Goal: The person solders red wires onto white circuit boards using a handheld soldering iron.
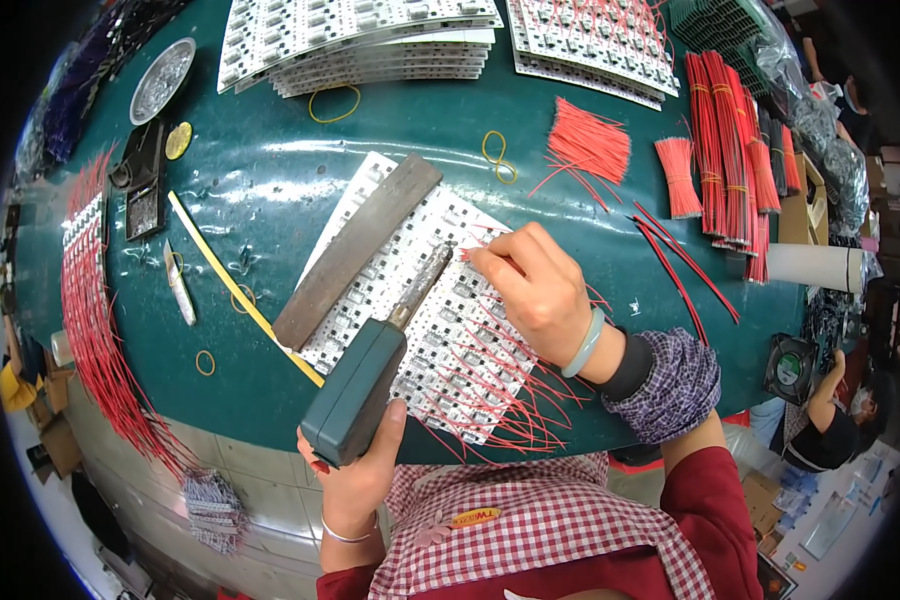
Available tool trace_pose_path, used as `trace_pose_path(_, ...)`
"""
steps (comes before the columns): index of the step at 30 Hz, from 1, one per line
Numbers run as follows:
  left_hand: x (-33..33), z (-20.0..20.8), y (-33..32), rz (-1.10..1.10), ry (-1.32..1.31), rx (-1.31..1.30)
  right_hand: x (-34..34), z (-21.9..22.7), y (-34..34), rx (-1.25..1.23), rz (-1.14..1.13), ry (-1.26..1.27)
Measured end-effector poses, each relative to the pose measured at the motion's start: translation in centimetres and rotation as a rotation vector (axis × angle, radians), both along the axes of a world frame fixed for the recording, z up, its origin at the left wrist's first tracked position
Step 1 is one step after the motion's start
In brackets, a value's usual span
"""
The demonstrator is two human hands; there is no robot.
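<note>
My left hand (pixel 362 482) is wrapped round the dark green body of a soldering gun (pixel 355 392). Its metal shaft reaches up and to the right over a white circuit board panel (pixel 425 375) crowded with small parts. Near the tip, my right hand (pixel 538 285) pinches a thin red wire against the panel; most of that wire is hidden by my fingers. Rows of red wires (pixel 505 385) stick out from the panel's lower right part. A flat brown bar (pixel 355 258) lies across the panel's left side.
Stacked panels (pixel 360 50) stand at the back, with wired panels (pixel 590 50) beside them. Loose red wires (pixel 590 142) and tied bundles (pixel 715 150) lie at right. On the left are a metal dish (pixel 163 80), a black stand (pixel 147 190), a knife (pixel 180 285) and a wired panel (pixel 85 270).
</note>
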State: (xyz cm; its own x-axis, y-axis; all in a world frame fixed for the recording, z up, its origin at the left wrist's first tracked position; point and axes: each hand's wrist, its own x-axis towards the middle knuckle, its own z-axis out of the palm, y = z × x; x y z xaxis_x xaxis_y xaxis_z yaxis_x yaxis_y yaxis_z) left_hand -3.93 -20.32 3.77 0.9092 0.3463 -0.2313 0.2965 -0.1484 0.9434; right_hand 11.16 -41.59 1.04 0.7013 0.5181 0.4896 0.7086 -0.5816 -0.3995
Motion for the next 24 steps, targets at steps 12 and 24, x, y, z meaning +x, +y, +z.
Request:
trace_pose_path(12,0.9,1.3,-0.4,0.01,0.086,-0.066,0.0,0.1,0.1,-0.007,0.003,0.002)
trace_pose_path(24,-0.2,0.5,-0.2,0.004,-0.011,0.016,0.0,0.1,0.0,-0.024,0.004,0.005)
